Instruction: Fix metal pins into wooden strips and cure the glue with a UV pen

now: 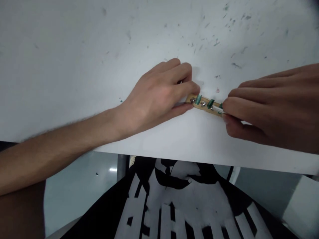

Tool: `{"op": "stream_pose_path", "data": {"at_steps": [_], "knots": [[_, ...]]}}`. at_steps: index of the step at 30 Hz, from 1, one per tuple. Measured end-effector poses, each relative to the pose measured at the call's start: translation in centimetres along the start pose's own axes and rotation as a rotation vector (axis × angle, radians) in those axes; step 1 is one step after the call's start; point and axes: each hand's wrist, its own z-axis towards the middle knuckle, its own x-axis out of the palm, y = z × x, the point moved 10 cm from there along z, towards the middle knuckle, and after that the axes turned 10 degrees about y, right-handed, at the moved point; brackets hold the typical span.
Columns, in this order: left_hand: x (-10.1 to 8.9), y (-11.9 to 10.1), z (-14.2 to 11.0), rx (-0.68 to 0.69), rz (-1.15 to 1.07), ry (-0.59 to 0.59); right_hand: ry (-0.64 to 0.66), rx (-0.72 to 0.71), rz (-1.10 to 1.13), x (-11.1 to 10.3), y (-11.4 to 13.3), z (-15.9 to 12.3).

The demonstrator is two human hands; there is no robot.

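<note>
Gripping one end of a tan strip [206, 109], the left hand's [159, 93] fingers pinch it; the right hand's [271, 111] fingers seem to pinch a white stick-like piece [218, 109] over its other end. Green pieces [210, 104] and shiny studs [203, 104] already sit along the strip, between the hands at the bench [99, 66]; what remains beneath the right fingers I cannot tell.

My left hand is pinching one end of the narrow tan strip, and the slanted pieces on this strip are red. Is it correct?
Not quite: the head view shows that the slanted pieces on the narrow tan strip are green. Your left hand is indeed pinching one end.
</note>
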Motion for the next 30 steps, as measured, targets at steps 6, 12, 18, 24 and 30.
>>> {"op": "stream_pose_path", "data": {"at_steps": [6, 12, 18, 24, 30], "knots": [[0.2, 0.4, 0.0, -0.01, -0.069, -0.001, 0.009, -0.022, -0.001, 0.0, 0.2, 0.0], [0.3, 0.4, -0.3, -0.001, -0.025, -0.023, -0.025, -0.002, -0.02, 0.0, -0.8, 0.3], [0.3, 0.5, -0.3, 0.003, -0.025, -0.027, -0.026, 0.006, 0.023, -0.1, -0.2, 0.1], [0.2, 0.4, -0.4, 0.008, 0.006, -0.026, -0.145, -0.017, -0.009, -1.4, -0.1, 0.1], [0.2, 0.5, -0.6, 0.011, -0.016, -0.048, -0.151, -0.017, -0.051, -2.0, -0.2, 0.7]]}}
